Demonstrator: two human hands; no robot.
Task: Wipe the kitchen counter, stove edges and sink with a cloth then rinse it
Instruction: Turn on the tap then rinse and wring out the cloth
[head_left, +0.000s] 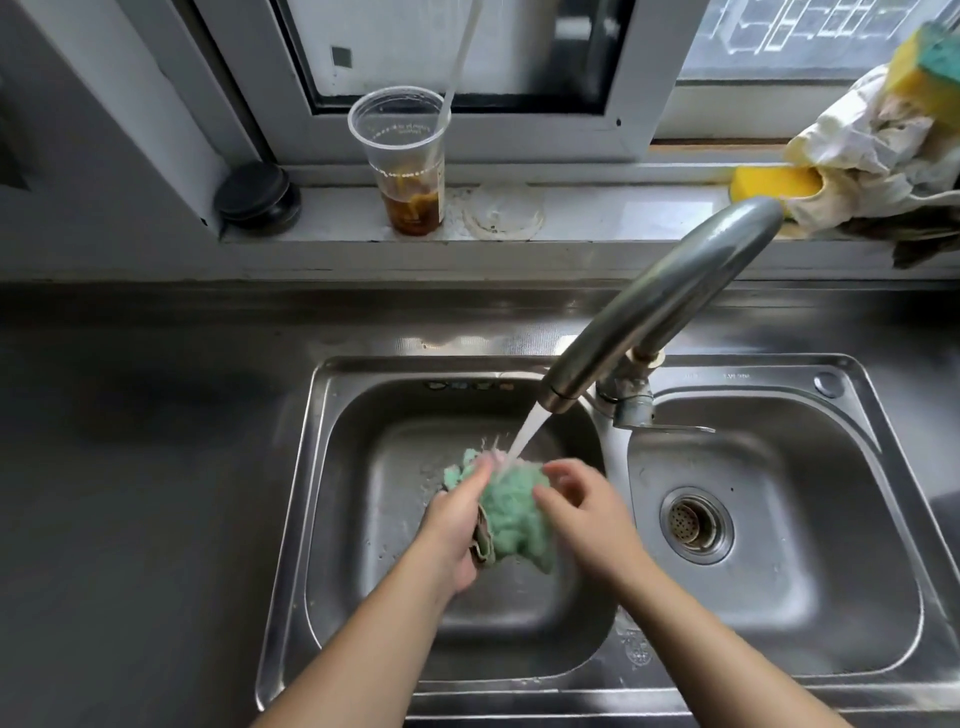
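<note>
Home kitchen: double steel sink, faucet, windowsill sponges.

**Green cloth in a grey steel sink**

The bunched, fuzzy terry cloth between the hands is mint green with a tan-brown edge band and a hint of pink at its top. Around it, the double-bowl stainless-steel sink is silver-grey. Beyond the hands, the clear plastic cup holds amber-brown dregs beside a round black lidded jar. Far right, a yellow sponge block lies against a stained off-white rag.
</note>
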